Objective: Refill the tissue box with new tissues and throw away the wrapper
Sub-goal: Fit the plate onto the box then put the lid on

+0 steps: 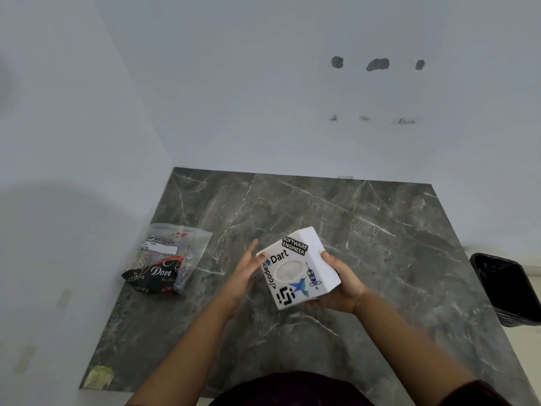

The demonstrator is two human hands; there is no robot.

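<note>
A white cube tissue box (pixel 295 268) covered in stickers, with an oval opening on its top face, is lifted above the dark marble table (pixel 366 230) and tilted toward me. My right hand (pixel 339 284) grips its right side and underside. My left hand (pixel 248 268) is at the box's left edge with straight fingers spread, touching or nearly touching it. A plastic pack (pixel 168 259), clear with a printed label and a black "Dove" print, lies flat on the table's left part.
A black bin (pixel 509 288) lined with a black bag stands on the floor just off the table's right edge. White walls close the table's far and left sides. A yellowish patch (pixel 98 376) marks the table's near left corner.
</note>
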